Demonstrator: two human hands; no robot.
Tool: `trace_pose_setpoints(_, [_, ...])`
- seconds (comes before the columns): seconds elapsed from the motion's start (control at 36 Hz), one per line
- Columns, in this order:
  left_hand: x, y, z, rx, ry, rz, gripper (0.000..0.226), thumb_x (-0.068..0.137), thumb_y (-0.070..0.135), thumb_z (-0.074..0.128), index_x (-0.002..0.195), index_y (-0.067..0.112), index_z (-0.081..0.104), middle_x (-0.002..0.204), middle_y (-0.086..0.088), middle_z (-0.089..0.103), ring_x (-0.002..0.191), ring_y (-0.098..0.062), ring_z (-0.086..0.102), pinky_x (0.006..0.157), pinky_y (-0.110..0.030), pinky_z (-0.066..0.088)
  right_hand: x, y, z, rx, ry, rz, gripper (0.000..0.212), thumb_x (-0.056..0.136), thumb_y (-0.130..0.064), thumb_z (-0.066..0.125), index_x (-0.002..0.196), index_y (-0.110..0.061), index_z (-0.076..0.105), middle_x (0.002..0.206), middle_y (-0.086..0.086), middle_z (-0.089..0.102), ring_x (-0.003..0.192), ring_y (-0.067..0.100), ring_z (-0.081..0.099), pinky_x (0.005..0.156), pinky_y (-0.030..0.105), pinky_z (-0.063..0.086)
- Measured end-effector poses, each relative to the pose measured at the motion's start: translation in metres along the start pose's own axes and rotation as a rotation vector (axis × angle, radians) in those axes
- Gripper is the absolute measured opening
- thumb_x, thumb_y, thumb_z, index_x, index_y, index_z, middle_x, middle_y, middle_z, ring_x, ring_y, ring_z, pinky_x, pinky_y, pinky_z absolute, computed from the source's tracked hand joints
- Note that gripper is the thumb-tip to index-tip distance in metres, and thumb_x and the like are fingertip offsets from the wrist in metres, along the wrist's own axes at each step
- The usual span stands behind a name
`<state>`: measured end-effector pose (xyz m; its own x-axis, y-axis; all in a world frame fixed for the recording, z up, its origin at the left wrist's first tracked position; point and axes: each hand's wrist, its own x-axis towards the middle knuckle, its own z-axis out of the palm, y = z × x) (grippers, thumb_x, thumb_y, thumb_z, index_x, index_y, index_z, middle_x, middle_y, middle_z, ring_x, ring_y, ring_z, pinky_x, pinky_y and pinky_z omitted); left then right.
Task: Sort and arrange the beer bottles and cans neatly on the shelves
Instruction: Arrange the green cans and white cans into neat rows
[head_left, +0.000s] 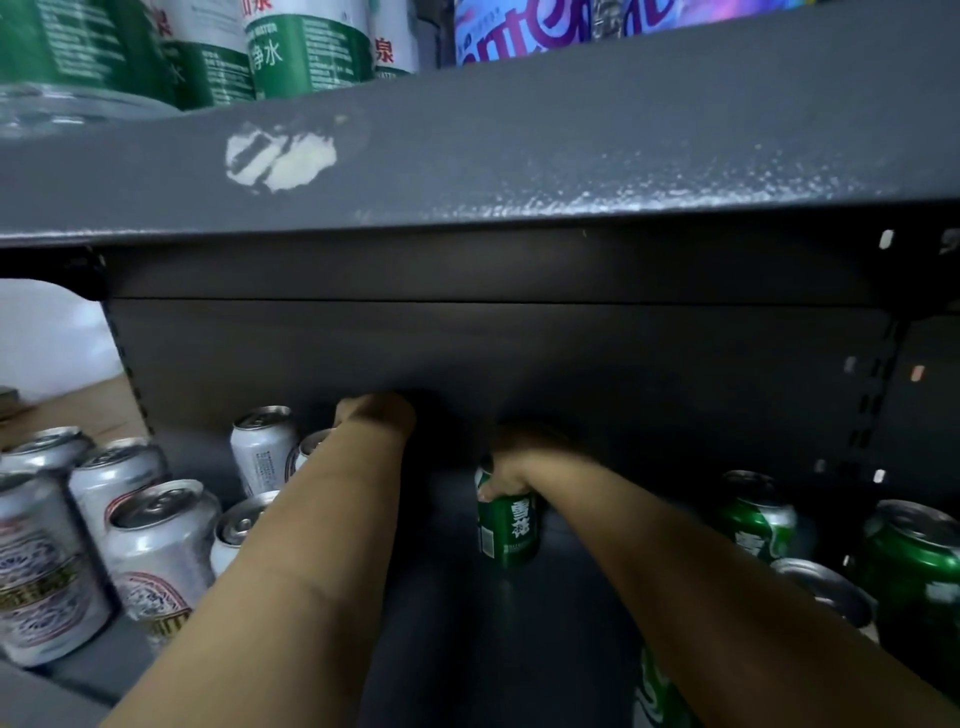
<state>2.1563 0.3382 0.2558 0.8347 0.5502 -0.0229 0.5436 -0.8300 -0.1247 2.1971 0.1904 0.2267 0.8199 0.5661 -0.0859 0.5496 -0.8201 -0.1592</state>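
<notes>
Two bare forearms reach deep into the lower shelf (519, 649) under the dark upper shelf (519, 156), both stretched nearly straight toward the back panel. The right hand (511, 462) comes down on a green beer can (506, 525) from above, wrist bent, its fingers (493, 488) curled over the can's top rim and clamped on it; the can stands upright on the shelf floor, directly below those fingers. The left hand (376, 413) is farther in and higher, close against the back panel, just beyond the silver cans; its fingers are hidden in shadow behind the wrist, so I cannot tell whether they are apart or closed on anything. To the left of the left hand stands a group of silver beer cans (156, 545), upright and packed close, with one (262, 447) just beside the wrist. To the right of the right hand's fingers, well apart from them, stand more green cans (758, 514), partly hidden behind the right forearm. On the upper shelf sit green-labelled water bottles (306, 47)
</notes>
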Motion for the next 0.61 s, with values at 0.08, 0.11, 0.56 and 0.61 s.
trace_pose_setpoints(0.08, [-0.002, 0.003, -0.005, 0.013, 0.013, 0.047, 0.035, 0.096, 0.008, 0.052, 0.130, 0.000, 0.056, 0.142, -0.018, 0.049, 0.131, -0.035, 0.045, 0.103, -0.037, 0.038, -0.005, 0.003, -0.004, 0.008, 0.013, 0.015, 0.053, 0.079, -0.045, 0.070, 0.123, -0.018, 0.063, 0.124, 0.006, 0.063, 0.106, 0.028, 0.063, 0.079, 0.031, 0.052])
trace_pose_setpoints(0.11, [-0.006, 0.006, -0.008, 0.023, 0.019, 0.077, 0.036, 0.095, 0.009, 0.053, 0.130, 0.000, 0.056, 0.142, -0.018, 0.049, 0.131, -0.035, 0.045, 0.104, -0.038, 0.038, -0.008, 0.006, -0.006, 0.021, 0.015, 0.027, 0.054, 0.078, -0.047, 0.070, 0.123, -0.018, 0.063, 0.123, 0.005, 0.063, 0.104, 0.028, 0.064, 0.077, 0.031, 0.053])
trace_pose_setpoints(0.56, [-0.080, 0.078, -0.016, -0.006, -0.085, 0.354, 0.031, 0.079, 0.035, 0.076, 0.090, 0.009, 0.063, 0.080, -0.004, 0.059, 0.073, -0.024, 0.056, 0.072, -0.033, 0.049, -0.063, 0.074, -0.027, 0.157, -0.079, 0.185, 0.049, 0.087, -0.040, 0.065, 0.129, -0.015, 0.057, 0.133, 0.008, 0.058, 0.118, 0.027, 0.056, 0.099, 0.038, 0.048])
trace_pose_setpoints(0.61, [-0.086, 0.084, -0.009, -0.014, -0.065, 0.367, 0.045, 0.081, 0.037, 0.073, 0.117, 0.011, 0.063, 0.111, -0.008, 0.063, 0.095, -0.027, 0.058, 0.079, -0.033, 0.048, -0.064, 0.078, -0.024, 0.132, -0.029, 0.186, 0.058, 0.084, -0.044, 0.068, 0.133, -0.016, 0.054, 0.136, 0.008, 0.053, 0.121, 0.028, 0.054, 0.100, 0.041, 0.048])
